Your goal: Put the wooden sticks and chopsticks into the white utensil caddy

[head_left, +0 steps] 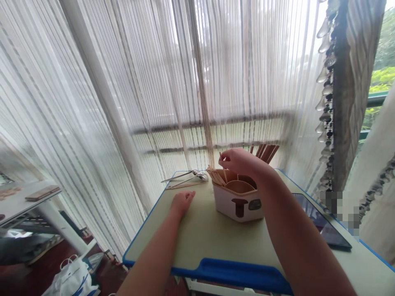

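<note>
A white and brown cutlery holder (228,205) with several compartments stands on the table. Pinched in my right hand (236,159), above the holder, is a thin light wooden chopstick (224,176) whose lower end reaches into the left compartment. Several similar light chopsticks (216,176) lean in that compartment. Dark brown chopsticks (268,153) rise behind my right wrist. My left hand (182,201) rests on the tabletop, left of the holder, its fingers curled and nothing visible in them. Beyond it lie metal spoons (200,176) and a pair of light chopsticks (185,186).
A dark-screened tablet (321,222) lies on the right of the blue-edged table (197,234). Sheer striped curtains (166,82) hang right behind it. At the left are another table (27,201) and a white bag (72,277) on the floor.
</note>
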The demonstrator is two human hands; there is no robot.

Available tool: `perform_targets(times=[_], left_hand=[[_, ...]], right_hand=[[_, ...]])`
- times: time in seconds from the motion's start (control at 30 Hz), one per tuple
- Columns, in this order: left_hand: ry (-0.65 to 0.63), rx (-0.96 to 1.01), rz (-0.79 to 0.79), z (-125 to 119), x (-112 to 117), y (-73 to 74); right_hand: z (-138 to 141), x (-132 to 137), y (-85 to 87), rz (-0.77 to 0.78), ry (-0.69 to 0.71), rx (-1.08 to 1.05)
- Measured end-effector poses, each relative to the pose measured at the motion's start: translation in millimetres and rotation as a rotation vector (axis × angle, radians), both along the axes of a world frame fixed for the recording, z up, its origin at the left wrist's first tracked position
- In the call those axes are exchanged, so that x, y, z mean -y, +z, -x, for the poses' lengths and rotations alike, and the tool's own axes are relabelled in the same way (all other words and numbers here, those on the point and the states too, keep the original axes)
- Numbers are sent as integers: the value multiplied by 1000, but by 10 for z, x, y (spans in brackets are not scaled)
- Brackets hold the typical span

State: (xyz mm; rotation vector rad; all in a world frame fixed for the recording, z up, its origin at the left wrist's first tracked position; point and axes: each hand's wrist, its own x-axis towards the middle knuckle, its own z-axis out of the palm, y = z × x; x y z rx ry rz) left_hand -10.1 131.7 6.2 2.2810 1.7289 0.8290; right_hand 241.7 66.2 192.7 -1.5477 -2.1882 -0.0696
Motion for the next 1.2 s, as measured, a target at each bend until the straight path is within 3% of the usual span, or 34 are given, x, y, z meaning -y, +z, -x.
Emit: perform_targets(times=[0.27, 0.47, 0.6, 0.77, 0.87, 1.2], left_hand=[[-11, -1, -30, -7, 14, -11], [11, -26, -16, -9, 35, -17], [14, -13, -30, 4, -6, -57], [-8, -20, -53, 19, -23, -72], [-10, -20, -47, 17, -15, -68], [19, 2, 20, -9, 21, -13]], right_hand=[[5, -62, -37, 30, 0, 25], [1, -13, -56, 164, -29, 92], [-6, 2, -29, 43, -53, 20], [39, 110, 52, -221, -37, -119], [51, 154, 69, -277, -37, -189], [13, 25, -1, 118, -23, 79]])
